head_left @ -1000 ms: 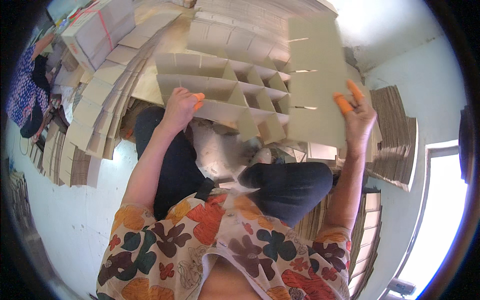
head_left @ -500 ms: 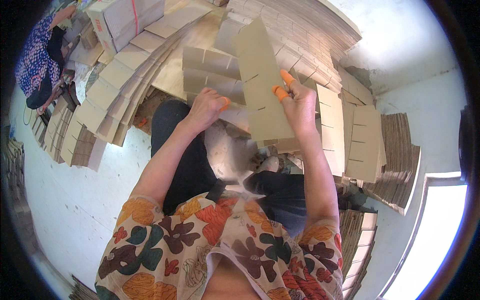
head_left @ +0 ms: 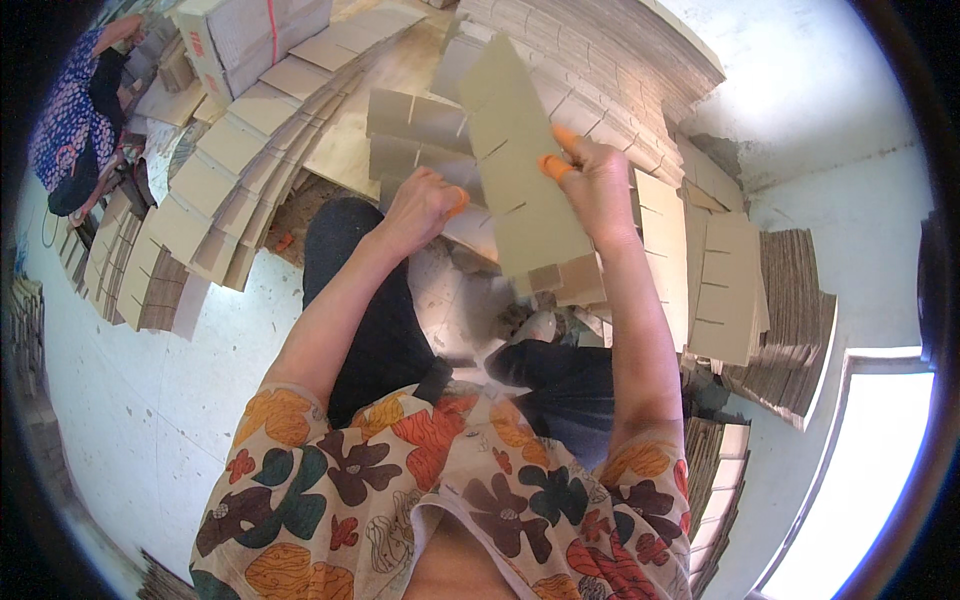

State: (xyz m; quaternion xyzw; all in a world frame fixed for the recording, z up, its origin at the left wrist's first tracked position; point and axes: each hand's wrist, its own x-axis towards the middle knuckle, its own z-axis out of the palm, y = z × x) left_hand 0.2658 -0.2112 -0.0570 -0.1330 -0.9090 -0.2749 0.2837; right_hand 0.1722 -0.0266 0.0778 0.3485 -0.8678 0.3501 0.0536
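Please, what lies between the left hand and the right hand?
In the head view, a slotted cardboard sheet lies between, gripped by the right hand; part of a cardboard strip also shows beside the left hand.

Slotted sheet (head_left: 525, 200) before strip stacks (head_left: 610, 70); box (head_left: 250, 40) back left; board pile (head_left: 790, 310) right, near wall (head_left: 860, 240).

Pretty bright overall, but the opening (head_left: 850, 470) on the right is blown out, with a bluish fringe beside it. Upper-right wall (head_left: 800, 90) looks washed out too. Fisheye bends stuff near the rim, corners go black, held cardboard (head_left: 520, 170) looks kinda shaded.
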